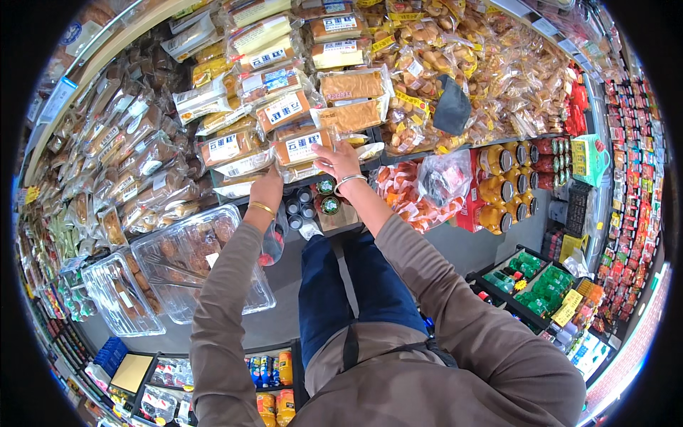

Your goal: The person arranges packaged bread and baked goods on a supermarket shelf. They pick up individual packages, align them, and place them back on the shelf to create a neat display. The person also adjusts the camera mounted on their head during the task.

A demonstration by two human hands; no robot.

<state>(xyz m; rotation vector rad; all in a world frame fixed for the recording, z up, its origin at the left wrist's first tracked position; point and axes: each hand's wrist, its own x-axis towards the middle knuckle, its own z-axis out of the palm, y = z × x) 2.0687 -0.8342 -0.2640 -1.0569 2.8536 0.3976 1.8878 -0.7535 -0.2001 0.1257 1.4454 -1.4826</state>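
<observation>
A wrapped cake (pixel 296 149) with blue print on a white label lies at the front edge of a stacked display, between both hands. My right hand (pixel 341 163) has its fingers on the right end of this pack. My left hand (pixel 268 187) reaches to the pack's lower left corner; its fingertips are partly hidden among the wrappers. Beside it on the left is a similar wrapped cake (pixel 221 148), above a pale packet (pixel 245 164). Behind these, another wrapped cake (pixel 284 110) sits in the pile, its label upside down to me. Two brown-topped packs (pixel 351 85) lie to the right.
Bagged small pastries (pixel 421 64) with a dark grey cloth (pixel 452 109) on them fill the right side. Jars with dark lids (pixel 496 189) stand below. Clear plastic bins (pixel 184 261) with tongs are at left. Dark-capped bottles (pixel 301 208) stand beneath the display edge. Drink crates (pixel 533 283) stand at lower right.
</observation>
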